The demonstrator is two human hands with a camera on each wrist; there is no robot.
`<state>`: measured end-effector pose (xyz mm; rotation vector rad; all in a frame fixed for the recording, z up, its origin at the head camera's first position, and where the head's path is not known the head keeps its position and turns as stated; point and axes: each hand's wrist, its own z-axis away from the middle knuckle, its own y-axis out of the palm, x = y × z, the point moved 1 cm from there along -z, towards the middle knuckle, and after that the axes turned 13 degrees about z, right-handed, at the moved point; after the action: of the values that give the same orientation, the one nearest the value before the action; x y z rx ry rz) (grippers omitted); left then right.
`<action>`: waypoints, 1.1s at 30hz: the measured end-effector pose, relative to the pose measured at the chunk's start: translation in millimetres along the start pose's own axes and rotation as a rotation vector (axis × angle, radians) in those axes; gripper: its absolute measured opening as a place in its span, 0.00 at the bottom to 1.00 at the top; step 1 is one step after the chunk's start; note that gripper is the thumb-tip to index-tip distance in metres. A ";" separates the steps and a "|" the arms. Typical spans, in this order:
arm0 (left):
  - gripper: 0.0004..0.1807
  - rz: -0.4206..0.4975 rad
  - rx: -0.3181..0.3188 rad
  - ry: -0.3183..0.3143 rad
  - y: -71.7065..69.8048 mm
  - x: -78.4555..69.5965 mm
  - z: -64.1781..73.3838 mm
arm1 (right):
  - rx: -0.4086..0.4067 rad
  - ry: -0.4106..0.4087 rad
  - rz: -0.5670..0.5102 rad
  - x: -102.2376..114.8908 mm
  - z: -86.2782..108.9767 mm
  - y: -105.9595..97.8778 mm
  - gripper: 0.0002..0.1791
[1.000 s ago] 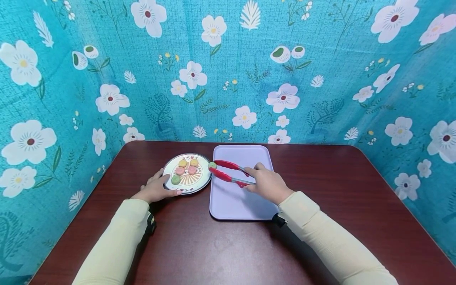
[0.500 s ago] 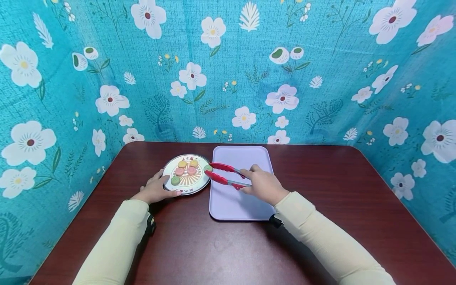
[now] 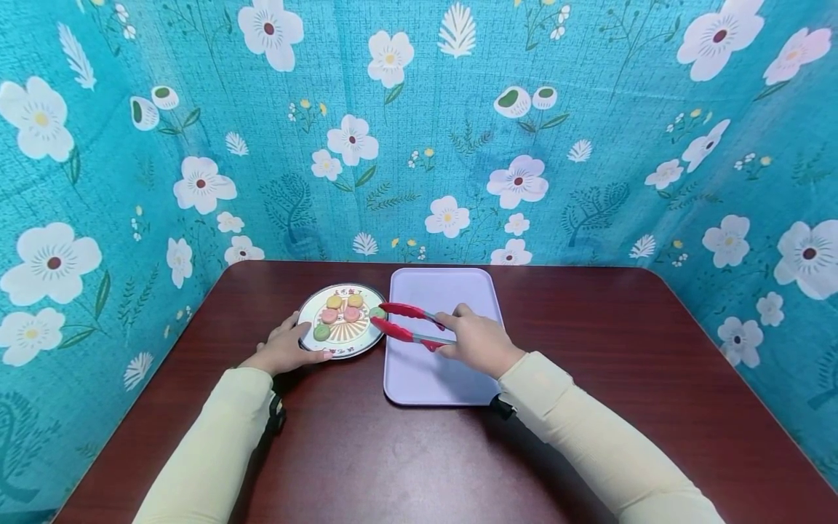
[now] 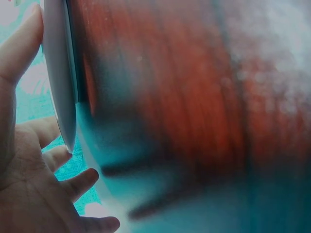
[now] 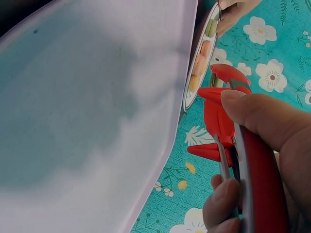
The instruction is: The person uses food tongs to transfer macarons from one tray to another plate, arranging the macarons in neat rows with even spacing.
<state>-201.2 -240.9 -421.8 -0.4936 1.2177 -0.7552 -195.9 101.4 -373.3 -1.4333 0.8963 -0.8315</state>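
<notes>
My left hand (image 3: 283, 349) holds the left side of a round white plate (image 3: 368, 336), thumb at the near rim. In the left wrist view the plate (image 4: 59, 77) appears edge-on, thumb on one side and spread fingers on the other. Two yellow macarons (image 3: 334, 302), two pink macarons (image 3: 329, 316) and a green macaron (image 3: 322, 332) lie on it. My right hand (image 3: 483, 340) grips red-tipped tongs (image 3: 402, 311). Between the tong tips, over the plate's right edge, is a second green macaron (image 3: 377, 314), mostly hidden behind the tongs (image 5: 219, 121) in the right wrist view.
A lilac rectangular tray (image 3: 425, 382) lies right of the plate, beneath the tongs and right hand. Both rest on a dark red-brown wooden table (image 3: 589, 327). Blue floral cloth (image 3: 419, 145) hangs along the table's back and sides.
The right hand has moved the tongs left and slightly nearer, carrying the green macaron from the tray's edge to over the plate's right side. The left hand stays at the plate.
</notes>
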 end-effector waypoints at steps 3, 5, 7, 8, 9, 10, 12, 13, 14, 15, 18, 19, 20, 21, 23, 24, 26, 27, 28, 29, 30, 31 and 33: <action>0.57 -0.003 -0.001 0.001 0.2 1.1 -0.2 | 0.011 0.001 -0.006 1.5 -1.0 0.1 0.33; 0.57 -0.003 0.000 -0.001 0.2 1.3 -0.2 | 0.013 0.002 -0.009 2.3 -1.5 0.4 0.33; 0.57 -0.004 -0.001 0.000 0.2 1.2 -0.2 | 0.013 0.000 -0.004 3.2 -1.8 0.6 0.33; 0.57 -0.007 -0.002 0.000 0.2 1.2 -0.2 | 0.013 -0.002 0.001 3.8 -1.9 0.7 0.33; 0.57 -0.008 -0.003 0.000 0.1 1.4 -0.4 | 0.013 -0.004 0.006 4.5 -1.9 0.6 0.33; 0.57 -0.011 -0.005 0.000 0.2 1.7 -0.6 | 0.014 -0.005 0.012 5.1 -2.0 0.5 0.33; 0.58 -0.016 -0.008 0.002 0.2 2.3 -1.0 | 0.014 -0.007 0.017 6.7 -2.2 0.2 0.33; 0.58 -0.018 -0.008 0.001 0.3 2.6 -1.3 | 0.015 -0.006 0.019 7.5 -2.3 -0.1 0.33; 0.58 -0.018 -0.008 0.000 0.5 2.9 -1.7 | 0.018 -0.005 0.015 8.4 -2.5 -0.3 0.33; 0.58 -0.018 -0.008 0.000 0.7 3.3 -2.3 | 0.020 -0.005 0.012 9.2 -2.8 -0.3 0.33; 0.58 -0.017 -0.008 -0.004 1.3 4.6 -3.8 | 0.020 -0.012 0.011 11.5 -3.9 0.1 0.33; 0.58 -0.017 -0.007 -0.004 1.3 5.2 -4.3 | 0.022 -0.012 0.010 12.2 -4.4 0.5 0.33; 0.58 -0.018 -0.007 -0.004 1.4 5.6 -4.7 | 0.024 -0.012 0.011 12.8 -5.2 1.1 0.33; 0.58 -0.019 -0.009 -0.004 1.5 5.9 -4.9 | 0.023 -0.015 0.014 13.4 -5.7 1.4 0.33; 0.59 -0.017 -0.008 -0.006 1.6 6.6 -5.4 | 0.027 -0.014 0.013 14.7 -6.7 1.9 0.33; 0.59 -0.017 -0.008 -0.007 1.7 7.0 -5.9 | 0.031 -0.012 0.009 15.1 -7.2 2.3 0.34; 0.59 -0.013 -0.006 -0.011 1.8 7.3 -6.5 | 0.041 -0.008 0.007 15.9 -8.1 3.2 0.34; 0.59 -0.011 -0.005 -0.012 1.8 7.6 -7.0 | 0.044 -0.008 0.004 16.3 -8.3 3.2 0.34; 0.59 -0.007 -0.004 -0.014 1.8 8.0 -7.5 | 0.048 -0.008 0.004 16.6 -8.6 3.6 0.34; 0.59 -0.004 -0.003 -0.016 1.7 8.2 -7.9 | 0.049 -0.009 0.006 16.9 -9.0 4.1 0.34; 0.59 -0.003 -0.002 -0.016 1.6 8.4 -8.3 | 0.051 -0.011 0.008 17.2 -9.4 4.4 0.34; 0.59 0.001 -0.001 -0.015 1.4 8.4 -8.6 | 0.051 -0.013 0.012 17.6 -9.8 4.6 0.34; 0.59 0.003 0.001 -0.014 1.1 8.6 -9.0 | 0.051 -0.020 0.022 18.4 -10.6 5.1 0.34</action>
<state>-208.2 -246.1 -430.7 -0.4960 1.2048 -0.7489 -197.4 80.1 -378.0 -1.3834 0.8682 -0.8167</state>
